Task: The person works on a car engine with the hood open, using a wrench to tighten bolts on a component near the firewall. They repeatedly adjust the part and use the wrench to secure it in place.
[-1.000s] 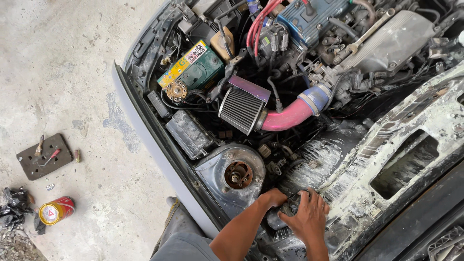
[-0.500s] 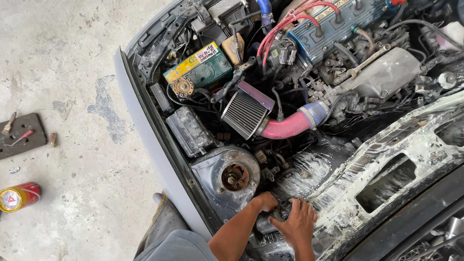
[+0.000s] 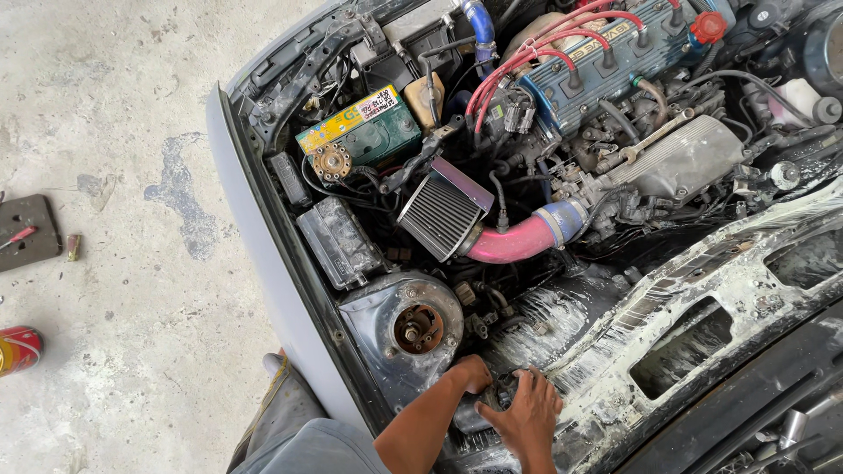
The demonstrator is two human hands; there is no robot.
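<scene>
My left hand is curled into a fist low in the engine bay, just right of the round strut tower. It grips a dark part that sits between both hands. My right hand lies over the same part from the right, its fingers bent down around it. Most of the part is hidden under my hands. My left forearm reaches in over the grey fender.
The bay holds a green battery, a cone air filter on a pink intake pipe, and a blue engine cover with red leads. The paint-stripped firewall runs at the right. A red can and a dark plate lie on the concrete floor.
My head has turned right, so the floor items slid left in view. Both hands stay at the same spot, the right hand shifting a little over the dark part.
</scene>
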